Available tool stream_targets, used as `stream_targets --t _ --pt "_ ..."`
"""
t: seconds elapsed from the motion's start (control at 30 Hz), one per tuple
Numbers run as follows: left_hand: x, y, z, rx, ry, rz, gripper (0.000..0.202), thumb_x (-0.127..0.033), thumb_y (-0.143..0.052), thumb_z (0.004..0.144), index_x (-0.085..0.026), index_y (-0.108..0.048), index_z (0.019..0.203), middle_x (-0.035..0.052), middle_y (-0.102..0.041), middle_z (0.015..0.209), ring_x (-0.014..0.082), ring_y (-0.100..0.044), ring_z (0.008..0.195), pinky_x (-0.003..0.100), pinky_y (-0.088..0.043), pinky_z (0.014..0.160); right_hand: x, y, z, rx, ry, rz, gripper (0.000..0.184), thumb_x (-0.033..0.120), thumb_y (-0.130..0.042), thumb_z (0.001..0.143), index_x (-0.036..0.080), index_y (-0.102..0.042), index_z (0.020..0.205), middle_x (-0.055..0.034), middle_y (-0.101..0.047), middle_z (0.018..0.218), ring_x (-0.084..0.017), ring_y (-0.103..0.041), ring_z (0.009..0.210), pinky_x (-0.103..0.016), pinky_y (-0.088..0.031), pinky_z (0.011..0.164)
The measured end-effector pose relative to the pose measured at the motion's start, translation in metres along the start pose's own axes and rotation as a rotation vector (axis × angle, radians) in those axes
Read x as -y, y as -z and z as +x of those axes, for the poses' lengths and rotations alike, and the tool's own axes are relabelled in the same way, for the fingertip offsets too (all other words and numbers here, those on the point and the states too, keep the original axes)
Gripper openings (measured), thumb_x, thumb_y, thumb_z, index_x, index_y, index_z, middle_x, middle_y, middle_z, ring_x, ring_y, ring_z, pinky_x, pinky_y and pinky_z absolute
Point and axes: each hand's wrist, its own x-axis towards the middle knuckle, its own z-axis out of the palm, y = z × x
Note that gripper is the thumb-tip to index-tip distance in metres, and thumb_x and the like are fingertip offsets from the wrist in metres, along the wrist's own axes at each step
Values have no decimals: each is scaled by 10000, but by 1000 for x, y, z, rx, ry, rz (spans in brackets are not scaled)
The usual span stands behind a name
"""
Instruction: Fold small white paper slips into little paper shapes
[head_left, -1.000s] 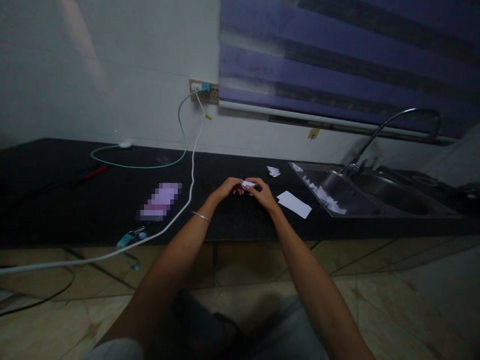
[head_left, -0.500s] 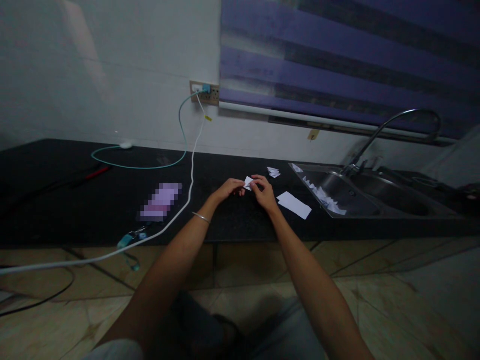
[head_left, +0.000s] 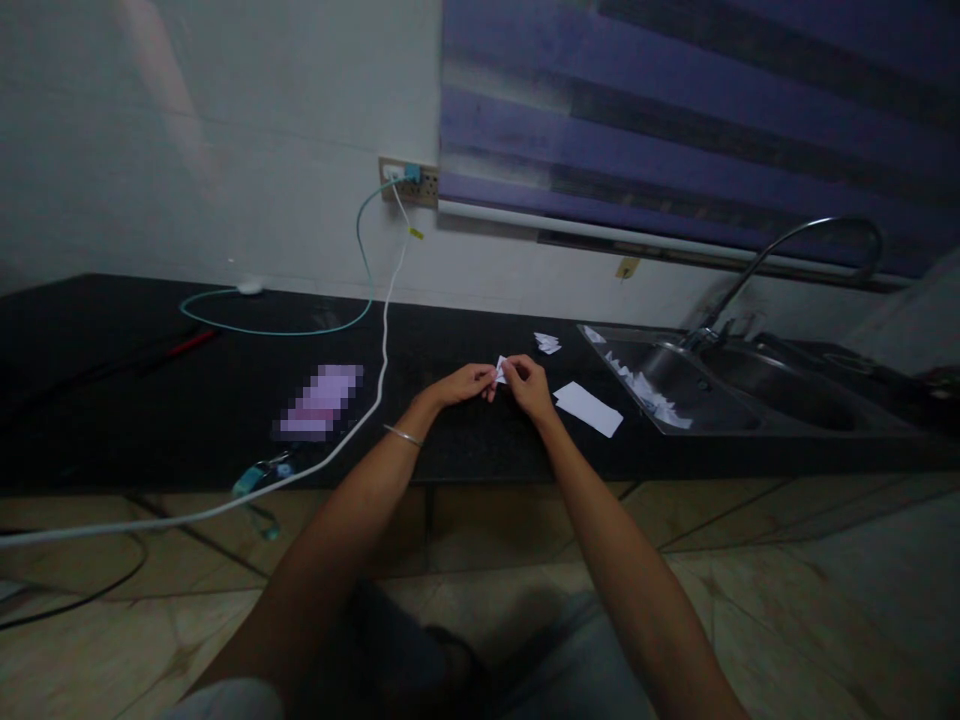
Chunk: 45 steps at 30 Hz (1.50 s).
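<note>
A small folded piece of white paper (head_left: 500, 371) is pinched between my two hands, just above the dark countertop. My left hand (head_left: 466, 383) grips its left side with closed fingers, and a thin bangle circles that wrist. On the other side, my right hand (head_left: 527, 382) closes on the paper with thumb and fingers, covering much of it. Right of my right hand lies a stack of flat white paper sheets (head_left: 590, 409). Behind it sits a small pile of folded paper pieces (head_left: 547, 344).
Several folded white papers (head_left: 649, 392) line the left rim of a steel sink (head_left: 720, 425) with a curved faucet (head_left: 780, 240). A white cable (head_left: 385, 345) crosses the black counter (head_left: 187, 420) from a wall socket (head_left: 427, 187). A pixelated phone-like object (head_left: 322, 402) lies at left.
The paper has turned between my fingers and shows a narrower shape. My left hand has shifted slightly right, closer to my right hand. The other papers have not moved.
</note>
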Motion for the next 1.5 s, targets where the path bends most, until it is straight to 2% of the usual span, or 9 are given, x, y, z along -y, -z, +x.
stream_targets --t 0.17,0.27,0.53,0.7,0.87,1.0,1.2,1.37,1.5 --pt "-1 -2 0 1 47 -4 517 -591 -401 940 -136 -578 771 30 -623 678 125 -551 635 242 -437 646 6 1 -1 -34 3 -29 345 529 -591 834 195 -653 776 -49 -606 788 -194 -555 778 -319 -453 711" --pt "0 -3 -1 2 26 42 548 -593 -360 953 -134 -589 758 40 -628 691 126 -547 642 241 -428 653 7 0 -1 -32 3 -24 333 521 -600 831 197 -653 776 -45 -607 766 -192 -545 756 -312 -435 683" --pt "6 -2 0 8 -36 138 556 -598 -345 949 -143 -578 731 28 -604 652 124 -520 599 240 -404 633 7 0 -2 -39 18 -72 326 512 -591 845 199 -650 772 -31 -583 746 -172 -496 693 -306 -408 657" --pt "7 -2 0 -3 -32 172 556 -593 -327 955 -147 -569 728 24 -593 643 120 -508 588 233 -392 619 8 0 -2 -36 25 -80 301 480 -576 863 197 -637 784 -29 -581 765 -167 -485 688 -309 -405 670" --pt "3 -3 -2 -7 -3 181 569 -619 -339 941 -149 -560 711 8 -549 622 110 -450 555 226 -342 560 9 -1 -2 -43 32 -22 246 444 -588 853 199 -596 872 -15 -569 795 -150 -461 673 -289 -397 649" --pt "2 -2 -3 -4 -19 173 556 -620 -362 934 -144 -566 731 2 -543 640 106 -440 558 224 -332 551 8 -2 -1 -60 36 -29 240 424 -617 827 189 -575 854 -4 -555 790 -139 -466 678 -277 -403 653" --pt "4 -2 -2 24 -28 173 548 -600 -351 940 -151 -557 703 15 -562 636 113 -462 566 235 -368 586 -1 -4 -1 -88 -43 93 309 437 -689 759 209 -551 916 -20 -593 839 -172 -561 800 -285 -472 694" --pt "3 -2 -3 4 -47 175 543 -586 -343 947 -152 -547 693 17 -566 634 114 -471 570 233 -369 589 -2 -4 0 -74 -112 139 346 478 -698 749 209 -569 923 -16 -612 767 -169 -579 729 -277 -475 625" --pt "2 -2 -4 -79 -36 192 526 -565 -349 957 -150 -537 695 0 -536 608 100 -441 539 223 -342 558 3 -3 0 -12 -211 192 392 529 -712 722 192 -608 894 -5 -621 697 -159 -573 654 -269 -453 578"
